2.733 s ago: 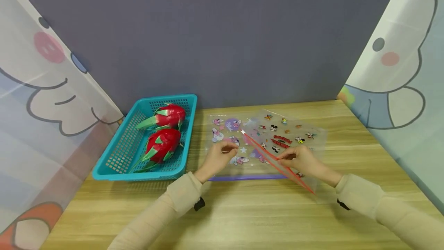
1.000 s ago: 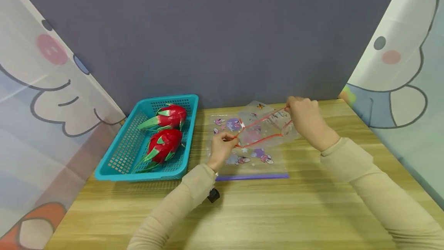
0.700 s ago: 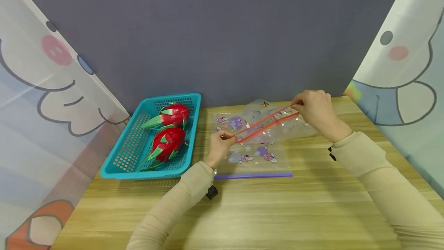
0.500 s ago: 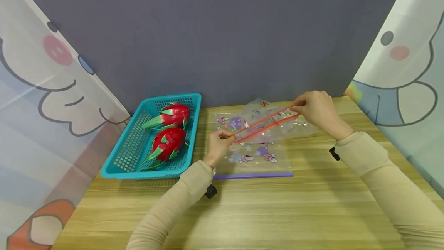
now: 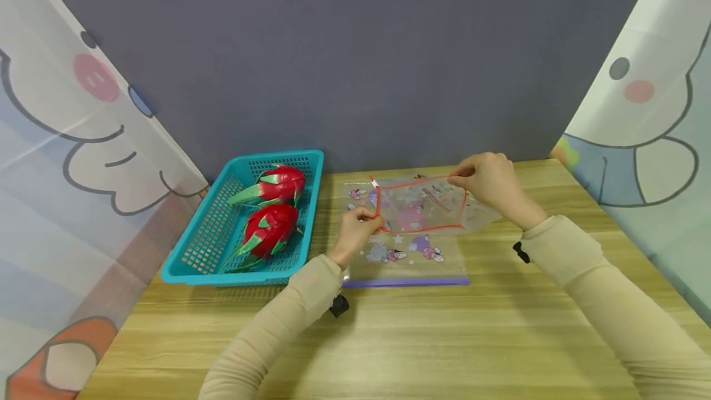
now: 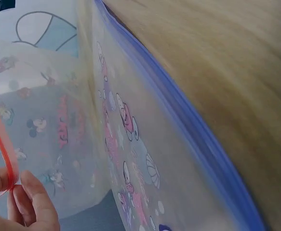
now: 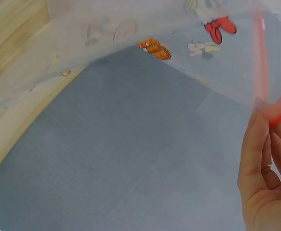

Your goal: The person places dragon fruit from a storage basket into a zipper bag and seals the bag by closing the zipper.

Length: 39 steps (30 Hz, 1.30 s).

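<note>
A clear zip bag [image 5: 478,218] with a red-lined mouth and cartoon mouse prints is held over the table between both hands. At the near left part of its red rim, my left hand [image 5: 357,230] pinches the edge between thumb and fingers. My right hand [image 5: 489,181] pinches the far right part of the rim, also seen in the right wrist view with its fingers [image 7: 254,154] on the red strip. The mouth is spread wide into a four-sided gap. Near its far left corner sits a white slider [image 5: 374,184]. Beneath lies a second clear bag [image 5: 411,270] with a purple zip.
Left of the bags stands a blue-green plastic basket [image 5: 239,281] holding two red dragon fruits [image 5: 270,230] with green leaves, which look artificial. A grey panel [image 5: 355,66] rises behind the wooden table [image 5: 422,344], with printed cartoon sheets on both sides.
The left hand, holding nothing at first, has taken the red rim. The right hand has lifted the bag, moving farther back. Its narrow mouth has just spread wide, and the right hand has shifted slightly left.
</note>
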Each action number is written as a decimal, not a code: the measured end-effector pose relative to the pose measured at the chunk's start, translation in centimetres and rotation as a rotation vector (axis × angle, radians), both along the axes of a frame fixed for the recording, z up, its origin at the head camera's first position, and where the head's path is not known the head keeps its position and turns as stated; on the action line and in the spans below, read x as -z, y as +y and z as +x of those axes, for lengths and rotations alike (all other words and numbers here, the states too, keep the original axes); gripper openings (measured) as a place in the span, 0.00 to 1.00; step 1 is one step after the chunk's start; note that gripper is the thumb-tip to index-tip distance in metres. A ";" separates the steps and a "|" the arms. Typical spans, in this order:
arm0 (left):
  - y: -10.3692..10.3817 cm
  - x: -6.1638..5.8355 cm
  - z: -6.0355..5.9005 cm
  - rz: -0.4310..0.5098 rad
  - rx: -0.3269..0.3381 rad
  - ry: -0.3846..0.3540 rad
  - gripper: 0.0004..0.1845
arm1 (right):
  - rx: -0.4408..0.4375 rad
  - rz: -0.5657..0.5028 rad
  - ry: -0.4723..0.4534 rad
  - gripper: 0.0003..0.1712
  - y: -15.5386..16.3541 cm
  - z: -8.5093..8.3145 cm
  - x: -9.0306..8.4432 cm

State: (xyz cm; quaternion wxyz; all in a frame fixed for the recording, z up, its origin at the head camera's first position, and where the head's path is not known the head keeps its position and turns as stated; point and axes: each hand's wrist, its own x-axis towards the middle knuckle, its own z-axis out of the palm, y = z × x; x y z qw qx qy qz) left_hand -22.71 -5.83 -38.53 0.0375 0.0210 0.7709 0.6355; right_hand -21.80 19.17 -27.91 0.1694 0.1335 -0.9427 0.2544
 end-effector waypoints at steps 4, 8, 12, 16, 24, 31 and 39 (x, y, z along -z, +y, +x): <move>0.1 -0.3 0.0 -0.017 0.049 -0.020 0.08 | -0.010 -0.009 0.048 0.06 -0.3 -0.5 1.0; 0.2 -0.9 -0.1 -0.022 0.101 -0.010 0.10 | -0.019 -0.032 0.100 0.05 -0.3 -1.2 1.4; 0.0 -1.4 0.0 -0.042 0.140 -0.015 0.12 | -0.034 -0.060 0.131 0.05 -0.2 -1.5 1.5; -0.5 -1.6 0.2 -0.136 0.201 0.008 0.13 | -0.054 -0.097 0.129 0.06 -0.1 -1.5 1.8; -2.4 -1.6 2.0 -0.405 0.334 0.073 0.15 | -0.109 -0.183 0.116 0.06 0.3 -1.6 3.1; -4.1 -3.2 3.7 -0.563 0.371 0.232 0.15 | -0.089 -0.187 0.106 0.06 0.8 -1.5 3.3; -8.1 -5.2 4.7 -0.797 0.469 0.697 0.15 | -0.091 -0.152 0.096 0.06 1.1 -1.3 3.4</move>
